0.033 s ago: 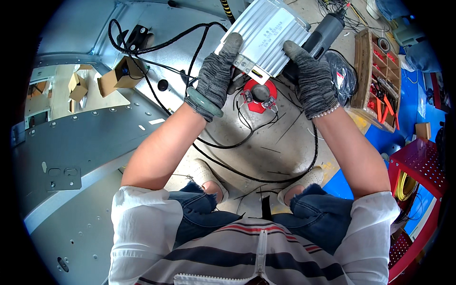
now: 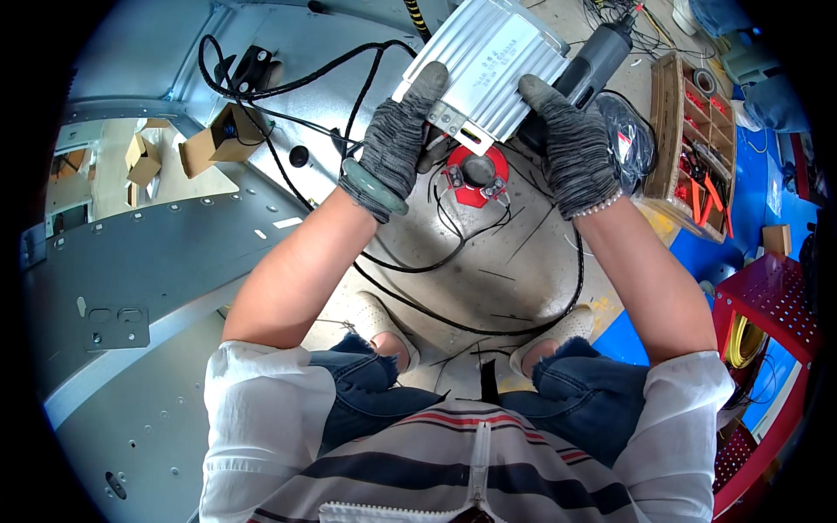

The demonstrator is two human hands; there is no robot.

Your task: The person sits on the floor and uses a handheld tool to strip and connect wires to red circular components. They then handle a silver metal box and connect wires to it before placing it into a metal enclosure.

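Both my hands wear grey knit gloves and hold a silver ribbed metal box (image 2: 488, 61) up in front of me. My left hand (image 2: 397, 131) grips its lower left corner, a green bangle on the wrist. My right hand (image 2: 567, 144) grips its lower right edge, a bead bracelet on the wrist. Below the box, on the concrete floor, lies a red round part (image 2: 475, 174) with a dark centre and thin black wires. A grey cylindrical power tool (image 2: 602, 57) lies just behind my right hand.
Black cables (image 2: 453, 322) loop over the floor around my feet. A grey sheet-metal panel (image 2: 148, 261) fills the left. A small cardboard box (image 2: 218, 139) sits at upper left. A wooden tray of hand tools (image 2: 689, 139) and a red perforated stand (image 2: 772, 301) are at right.
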